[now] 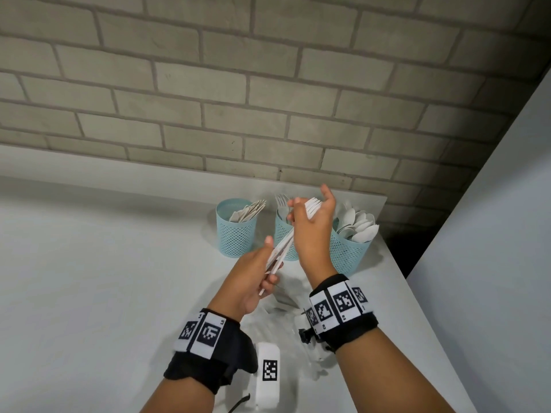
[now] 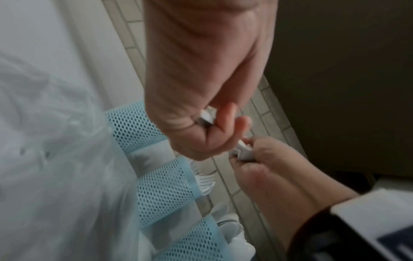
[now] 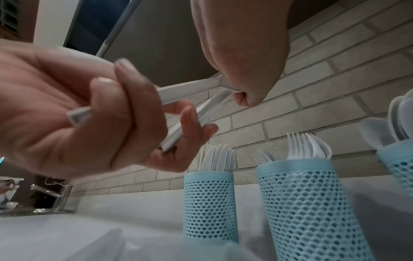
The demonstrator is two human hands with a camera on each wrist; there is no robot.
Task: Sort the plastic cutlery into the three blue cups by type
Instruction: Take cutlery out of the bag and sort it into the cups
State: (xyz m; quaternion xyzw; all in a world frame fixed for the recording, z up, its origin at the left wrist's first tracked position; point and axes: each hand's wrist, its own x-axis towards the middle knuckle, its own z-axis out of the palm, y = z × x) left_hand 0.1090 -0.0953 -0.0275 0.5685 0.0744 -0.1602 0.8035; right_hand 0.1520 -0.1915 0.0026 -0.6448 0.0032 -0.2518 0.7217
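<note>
The counter is overlooked from the head; the blue cups (shared by all views) are seen close from each wrist.

Bare forearms; each wrist wears a black fabric band with white, black-patterned square marker tags.

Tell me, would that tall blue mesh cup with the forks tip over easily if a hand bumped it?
Probably yes. The middle cup looks tall and narrow, its wall mostly holes, so likely light plastic. The forks stick up above its rim, raising the weight. It stands between two neighbouring cups, which might catch it sideways.
</note>
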